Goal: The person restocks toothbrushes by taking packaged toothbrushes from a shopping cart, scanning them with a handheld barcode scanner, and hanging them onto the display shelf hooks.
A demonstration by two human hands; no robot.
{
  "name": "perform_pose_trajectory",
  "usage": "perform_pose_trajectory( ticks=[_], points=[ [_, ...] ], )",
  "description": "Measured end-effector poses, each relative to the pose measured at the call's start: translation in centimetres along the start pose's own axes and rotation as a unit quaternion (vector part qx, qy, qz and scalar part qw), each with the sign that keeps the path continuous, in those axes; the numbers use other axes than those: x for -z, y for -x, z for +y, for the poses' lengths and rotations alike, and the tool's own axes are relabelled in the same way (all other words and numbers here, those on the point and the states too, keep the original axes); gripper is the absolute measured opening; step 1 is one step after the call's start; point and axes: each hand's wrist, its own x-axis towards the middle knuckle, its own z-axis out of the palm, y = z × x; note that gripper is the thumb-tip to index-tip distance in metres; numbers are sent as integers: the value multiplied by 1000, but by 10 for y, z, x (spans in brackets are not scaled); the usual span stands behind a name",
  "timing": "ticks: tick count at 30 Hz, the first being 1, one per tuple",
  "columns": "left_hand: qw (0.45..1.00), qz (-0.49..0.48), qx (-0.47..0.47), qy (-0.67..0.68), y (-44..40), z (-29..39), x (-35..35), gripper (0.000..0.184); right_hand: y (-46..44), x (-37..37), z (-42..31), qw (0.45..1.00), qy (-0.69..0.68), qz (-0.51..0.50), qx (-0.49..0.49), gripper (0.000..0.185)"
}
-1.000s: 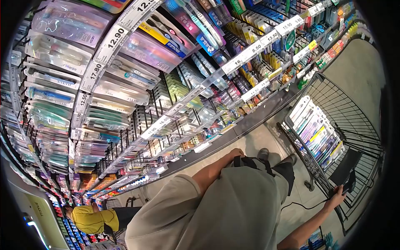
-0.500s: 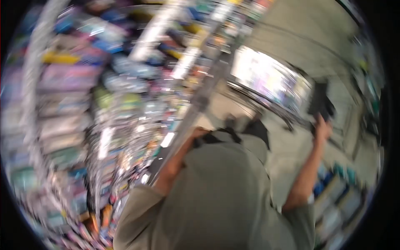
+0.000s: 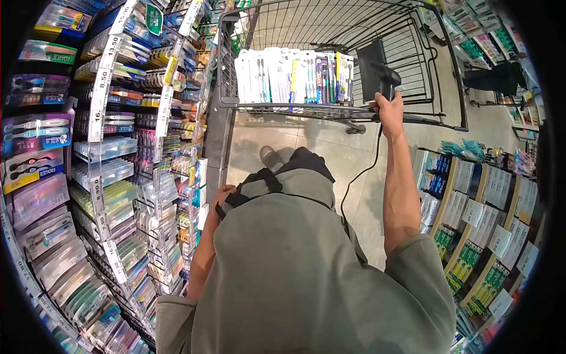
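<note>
Left hand (image 3: pixel 224 193) is down by the black strap (image 3: pixel 270 179) at the waist, can't tell how open it is. Packaged toothbrushes (image 3: pixel 295 76) are lined up in the wire shopping cart (image 3: pixel 330 108), and the right hand (image 3: pixel 389 112) is curled round a black corded handheld device (image 3: pixel 386 78) by the near rim.

Clock positions taken from view centre. The shelf-edge price strip (image 3: pixel 101 82) reads 13.50 and 8.50 at 10 o'clock, 8.90 at 9, and 16.00 at 8. A green pack (image 3: pixel 48 52) at 10 is marked DARLIE. White card (image 3: pixel 501 304) at 4: figures illegible.
</note>
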Motion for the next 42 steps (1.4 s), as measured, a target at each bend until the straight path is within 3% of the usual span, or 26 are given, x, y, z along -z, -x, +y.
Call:
perform_pose_trajectory(
  ticks=[3, 10, 18, 25, 42],
  points=[
    [999, -28, 6, -18, 3, 8, -4, 25, 2, 3, -2, 1000, 23, -17, -6, 30],
    [998, 24, 2, -63, 38, 22, -46, 28, 4, 4, 18, 996, 63, -54, 20, 33],
    [997, 47, 21, 61, 51, -15, -81, 30, 16, 10, 15, 994, 55, -87, 20, 31],
    [996, 61, 17, 57, 76, -15, -102, 31, 31, 23, 19, 991, 59, -117, 18, 36],
    [992, 101, -67, 38, 98, -27, -136, 26, 113, 53, 28, 986, 29, -165, -27, 29]
  ],
)
